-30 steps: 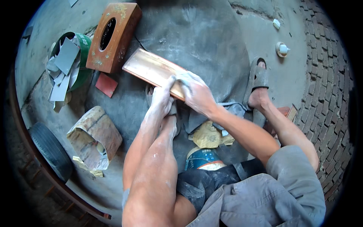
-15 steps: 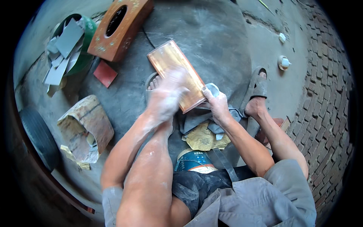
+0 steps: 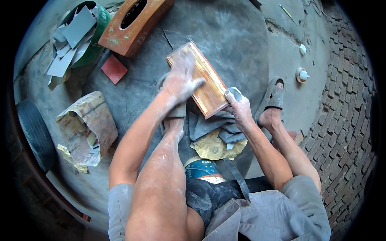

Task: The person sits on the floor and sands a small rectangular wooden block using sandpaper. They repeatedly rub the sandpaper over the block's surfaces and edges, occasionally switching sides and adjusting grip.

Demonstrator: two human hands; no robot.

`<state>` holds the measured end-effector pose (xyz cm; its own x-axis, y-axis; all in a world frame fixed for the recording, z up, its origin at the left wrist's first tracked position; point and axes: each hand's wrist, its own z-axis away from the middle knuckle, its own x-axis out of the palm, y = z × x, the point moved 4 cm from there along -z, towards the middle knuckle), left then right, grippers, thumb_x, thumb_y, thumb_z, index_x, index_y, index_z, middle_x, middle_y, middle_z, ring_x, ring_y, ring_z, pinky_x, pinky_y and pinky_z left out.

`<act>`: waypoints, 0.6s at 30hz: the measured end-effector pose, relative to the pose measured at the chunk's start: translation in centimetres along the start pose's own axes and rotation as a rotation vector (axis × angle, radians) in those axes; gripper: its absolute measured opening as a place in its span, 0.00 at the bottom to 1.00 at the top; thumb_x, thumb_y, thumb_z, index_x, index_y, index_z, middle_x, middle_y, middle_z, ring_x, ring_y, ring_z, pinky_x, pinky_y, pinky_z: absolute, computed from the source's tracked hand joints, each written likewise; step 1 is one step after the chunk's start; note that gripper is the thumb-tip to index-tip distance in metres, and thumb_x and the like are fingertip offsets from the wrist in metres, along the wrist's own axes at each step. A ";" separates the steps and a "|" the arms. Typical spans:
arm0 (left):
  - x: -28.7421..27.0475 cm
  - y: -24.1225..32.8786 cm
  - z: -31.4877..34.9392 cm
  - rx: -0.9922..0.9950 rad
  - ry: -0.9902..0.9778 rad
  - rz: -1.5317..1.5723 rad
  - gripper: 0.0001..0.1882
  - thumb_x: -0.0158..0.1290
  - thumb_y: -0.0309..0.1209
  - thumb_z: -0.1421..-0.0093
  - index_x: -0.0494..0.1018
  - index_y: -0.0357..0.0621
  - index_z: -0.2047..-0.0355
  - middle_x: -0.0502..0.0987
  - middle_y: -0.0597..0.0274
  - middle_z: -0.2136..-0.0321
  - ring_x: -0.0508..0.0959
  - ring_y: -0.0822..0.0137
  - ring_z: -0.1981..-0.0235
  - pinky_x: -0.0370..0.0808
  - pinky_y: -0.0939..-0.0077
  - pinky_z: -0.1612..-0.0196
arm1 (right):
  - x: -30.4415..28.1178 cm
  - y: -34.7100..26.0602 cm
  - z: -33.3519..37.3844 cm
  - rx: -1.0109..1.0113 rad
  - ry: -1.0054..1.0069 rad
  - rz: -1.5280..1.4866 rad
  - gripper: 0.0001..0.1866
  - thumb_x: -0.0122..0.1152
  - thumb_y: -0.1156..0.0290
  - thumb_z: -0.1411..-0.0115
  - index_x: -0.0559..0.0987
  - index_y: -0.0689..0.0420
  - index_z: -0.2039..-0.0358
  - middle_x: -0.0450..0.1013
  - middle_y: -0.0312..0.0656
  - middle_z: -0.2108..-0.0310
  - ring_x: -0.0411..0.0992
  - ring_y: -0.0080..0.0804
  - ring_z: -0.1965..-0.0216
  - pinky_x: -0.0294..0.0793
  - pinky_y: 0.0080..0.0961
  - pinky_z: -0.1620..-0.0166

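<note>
A rectangular wooden board [image 3: 209, 92] with a glossy amber-brown face and reddish edges slants across the middle. My right hand [image 3: 240, 109] grips its lower right corner, thumb on top and fingers mostly hidden beneath. Beside that hand shows a pale rounded thing [image 3: 235, 94], partly covered. My left hand [image 3: 179, 80], dusted white, lies across the board's upper left part with the thumb apart; its stretched fingers are smeared by motion. Anything under the left palm is hidden. Below the board are a grey cloth [image 3: 213, 128] and crumpled yellowish paper [image 3: 215, 146].
An orange-brown wooden box with an oval opening [image 3: 124, 38] stands far left, beside a green bin [image 3: 90, 52] of grey scraps. A red square [image 3: 114, 69] lies nearby. Left are a curled brown sheet [image 3: 102, 120] and a tyre [image 3: 36, 134]. A blue bucket [image 3: 203, 168] sits between my legs.
My left hand has shifted over the board's face, the thumb now standing out from the fingers. The board appears slightly farther right in the picture, still gripped by my right hand.
</note>
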<state>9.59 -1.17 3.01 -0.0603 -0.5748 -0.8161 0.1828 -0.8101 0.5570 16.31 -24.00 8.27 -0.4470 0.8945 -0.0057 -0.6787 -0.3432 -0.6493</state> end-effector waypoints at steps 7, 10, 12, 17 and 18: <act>1.2 4.2 3.6 0.336 -0.139 -0.008 0.47 0.44 0.61 0.29 0.49 0.40 0.22 0.50 0.50 0.22 0.48 0.53 0.21 0.43 0.60 0.19 | -1.7 1.3 -1.0 0.025 0.010 -0.034 0.16 0.65 0.63 0.29 0.81 0.63 0.51 0.79 0.42 0.55 0.80 0.30 0.57 0.88 0.34 0.55; 0.1 0.2 0.1 0.082 -0.047 -0.042 0.48 0.45 0.61 0.29 0.49 0.36 0.23 0.50 0.45 0.22 0.48 0.49 0.21 0.45 0.57 0.20 | -1.2 0.9 -1.1 0.028 0.016 0.017 0.17 0.66 0.62 0.29 0.81 0.64 0.51 0.79 0.42 0.55 0.80 0.31 0.57 0.88 0.33 0.55; 0.0 -1.5 -1.4 0.005 0.052 -0.047 0.50 0.47 0.61 0.29 0.48 0.34 0.23 0.50 0.41 0.23 0.48 0.46 0.21 0.45 0.56 0.20 | -1.3 -0.2 -0.7 0.034 0.035 0.119 0.18 0.66 0.62 0.30 0.82 0.64 0.50 0.79 0.43 0.55 0.80 0.30 0.57 0.88 0.32 0.56; -0.3 -2.3 -1.9 -0.121 0.223 -0.092 0.51 0.51 0.58 0.30 0.47 0.30 0.24 0.50 0.34 0.24 0.49 0.40 0.22 0.46 0.53 0.21 | -1.5 -0.8 -0.9 0.019 -0.009 0.061 0.19 0.67 0.60 0.31 0.82 0.64 0.50 0.79 0.43 0.55 0.81 0.31 0.57 0.88 0.32 0.57; -0.1 -1.6 -1.3 -0.093 0.230 -0.104 0.51 0.51 0.58 0.30 0.48 0.28 0.25 0.50 0.32 0.25 0.49 0.37 0.23 0.46 0.50 0.21 | -1.8 -0.5 -1.2 0.023 -0.009 0.055 0.20 0.67 0.60 0.31 0.82 0.64 0.49 0.79 0.43 0.55 0.81 0.31 0.57 0.88 0.32 0.57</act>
<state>10.60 0.30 2.02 0.1386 -0.4388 -0.8878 0.2775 -0.8433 0.4602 18.13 -25.06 7.67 -0.4895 0.8714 -0.0340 -0.6660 -0.3987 -0.6304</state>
